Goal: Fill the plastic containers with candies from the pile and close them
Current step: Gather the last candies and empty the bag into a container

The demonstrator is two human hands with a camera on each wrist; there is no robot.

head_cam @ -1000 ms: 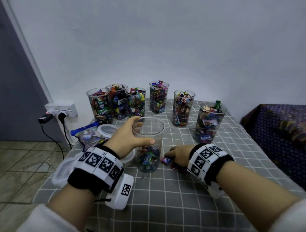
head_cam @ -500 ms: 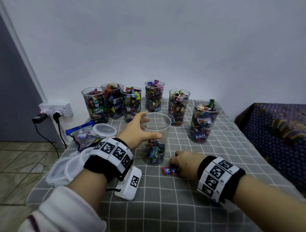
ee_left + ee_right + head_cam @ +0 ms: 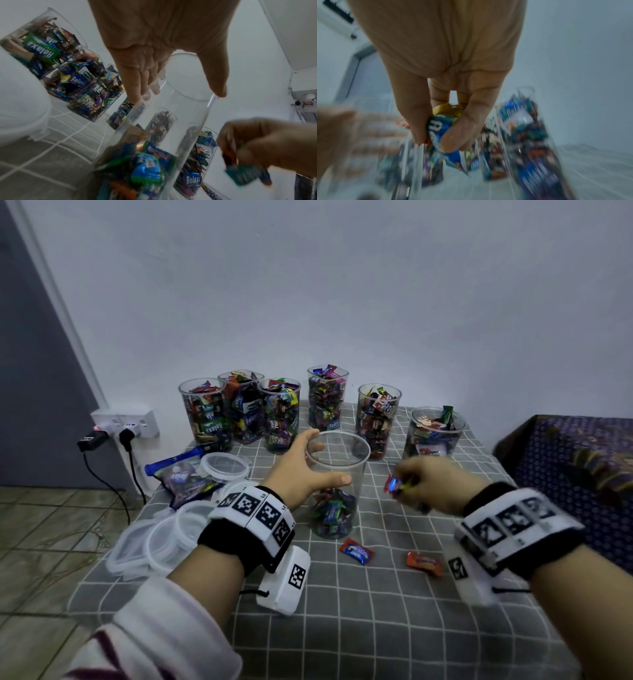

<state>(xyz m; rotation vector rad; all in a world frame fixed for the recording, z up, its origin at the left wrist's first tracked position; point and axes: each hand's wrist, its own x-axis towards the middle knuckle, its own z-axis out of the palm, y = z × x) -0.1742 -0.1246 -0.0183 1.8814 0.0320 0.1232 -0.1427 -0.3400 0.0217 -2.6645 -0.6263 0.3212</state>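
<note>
Candies (image 3: 397, 485) now ride clenched in right fingers (image 3: 416, 479), lifted off the surface toward the cup (image 3: 337, 474) at 9 o'clock, left hand (image 3: 301, 470) gripping it; drop comes next.

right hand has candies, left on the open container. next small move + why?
Probably carry the right hand over the container mouth and let go. It pinches several candies beside the rim, the left hand holds the container upright, and it is only filled at the bottom. Two candies lie on the cloth for later.
</note>
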